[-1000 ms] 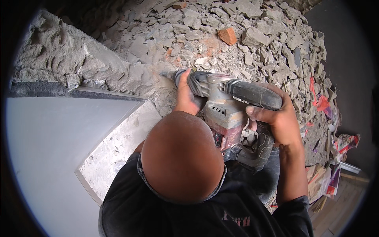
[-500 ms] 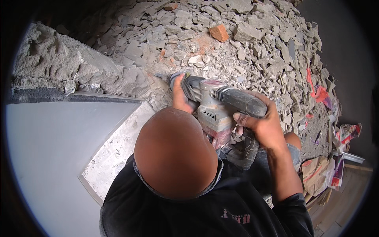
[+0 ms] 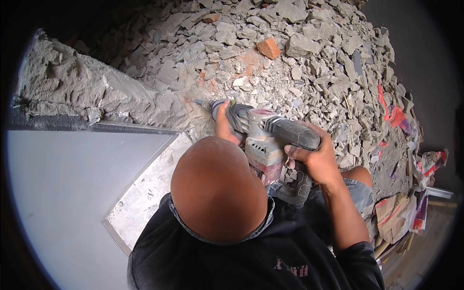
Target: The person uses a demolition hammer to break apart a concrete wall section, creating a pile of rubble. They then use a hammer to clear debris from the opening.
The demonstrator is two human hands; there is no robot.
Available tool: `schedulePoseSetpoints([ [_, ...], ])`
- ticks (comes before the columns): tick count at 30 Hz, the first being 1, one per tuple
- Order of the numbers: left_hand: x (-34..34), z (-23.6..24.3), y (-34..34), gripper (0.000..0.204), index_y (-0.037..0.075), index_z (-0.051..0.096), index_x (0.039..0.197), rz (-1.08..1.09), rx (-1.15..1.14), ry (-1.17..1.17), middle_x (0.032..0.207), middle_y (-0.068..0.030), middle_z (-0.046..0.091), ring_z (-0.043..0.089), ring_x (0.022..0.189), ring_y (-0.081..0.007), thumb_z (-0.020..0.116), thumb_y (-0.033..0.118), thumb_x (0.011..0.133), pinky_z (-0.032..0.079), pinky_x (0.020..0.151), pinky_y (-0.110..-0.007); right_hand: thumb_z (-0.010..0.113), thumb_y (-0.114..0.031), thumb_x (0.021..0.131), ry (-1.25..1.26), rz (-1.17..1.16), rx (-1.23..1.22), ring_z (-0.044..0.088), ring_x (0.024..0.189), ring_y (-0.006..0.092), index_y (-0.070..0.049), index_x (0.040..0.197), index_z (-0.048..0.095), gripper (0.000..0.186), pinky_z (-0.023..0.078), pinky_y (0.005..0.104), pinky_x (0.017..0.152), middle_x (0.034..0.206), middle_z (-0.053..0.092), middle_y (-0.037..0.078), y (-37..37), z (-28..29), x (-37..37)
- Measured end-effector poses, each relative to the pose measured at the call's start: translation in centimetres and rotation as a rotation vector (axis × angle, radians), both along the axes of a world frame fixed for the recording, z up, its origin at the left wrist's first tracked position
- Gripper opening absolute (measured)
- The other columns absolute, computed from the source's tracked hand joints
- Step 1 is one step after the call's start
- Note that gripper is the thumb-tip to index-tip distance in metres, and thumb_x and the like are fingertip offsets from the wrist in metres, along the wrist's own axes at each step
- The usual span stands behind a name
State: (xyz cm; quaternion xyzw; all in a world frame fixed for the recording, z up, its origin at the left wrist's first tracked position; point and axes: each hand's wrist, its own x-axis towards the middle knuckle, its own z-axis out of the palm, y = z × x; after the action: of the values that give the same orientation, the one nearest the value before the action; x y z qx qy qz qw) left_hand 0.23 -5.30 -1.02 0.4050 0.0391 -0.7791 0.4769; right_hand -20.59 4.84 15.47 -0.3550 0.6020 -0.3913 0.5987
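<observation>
Neither of my hands shows. Below the middle of the picture a co-worker's bald head (image 3: 217, 188) and black-shirted back (image 3: 241, 261) are seen from above. The co-worker grips a dusty grey-and-black power hammer (image 3: 266, 147): their left hand (image 3: 224, 123) is round its front collar, their right hand (image 3: 316, 157) on the black rear housing. The metal bit (image 3: 199, 102) points left at the end of a broken masonry ledge (image 3: 101, 84); whether its tip touches is unclear. The co-worker's head hides part of the left forearm.
Broken grey rubble (image 3: 309, 43), with an orange brick piece (image 3: 268, 48), covers the upper middle and right. A pale grey panel (image 3: 67, 179) borders a dusty white strip (image 3: 142, 188) at left. Torn paper bags (image 3: 391, 215) and scraps lie lower right, beside a dark surface (image 3: 425, 72).
The co-worker's hands and the hammer have shifted a little down and left in the picture. The co-worker's right knee now shows. The whole view has shifted slightly.
</observation>
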Motion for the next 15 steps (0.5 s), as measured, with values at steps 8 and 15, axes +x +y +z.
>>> schedulePoseSetpoints([
  [8,2.1,-1.8,-0.7,0.042,0.01,0.071,0.104,0.059,0.026,-0.033,0.101,-0.01,0.074,0.071,0.093,-0.0309,0.064,0.049,0.09,0.056,0.092,-0.05,0.077,0.007,0.082,0.062,0.016,-0.016,0.063,0.061,0.0153,0.007,0.129,0.057,0.051,0.052,0.0288,0.058,0.091,0.071,0.011,0.0,-2.0,2.2],
  [15,8.7,-5.9,-3.1,0.049,0.008,0.067,0.11,0.133,0.033,-0.117,0.104,-0.0141,0.072,0.069,0.094,-0.0347,0.069,0.051,0.087,0.055,0.092,-0.053,0.076,0.005,0.083,0.077,0.079,-0.244,0.067,0.106,0.0181,0.006,0.139,0.049,0.063,0.053,0.0319,0.095,0.116,0.069,0.014,0.1,-8.7,8.4],
])
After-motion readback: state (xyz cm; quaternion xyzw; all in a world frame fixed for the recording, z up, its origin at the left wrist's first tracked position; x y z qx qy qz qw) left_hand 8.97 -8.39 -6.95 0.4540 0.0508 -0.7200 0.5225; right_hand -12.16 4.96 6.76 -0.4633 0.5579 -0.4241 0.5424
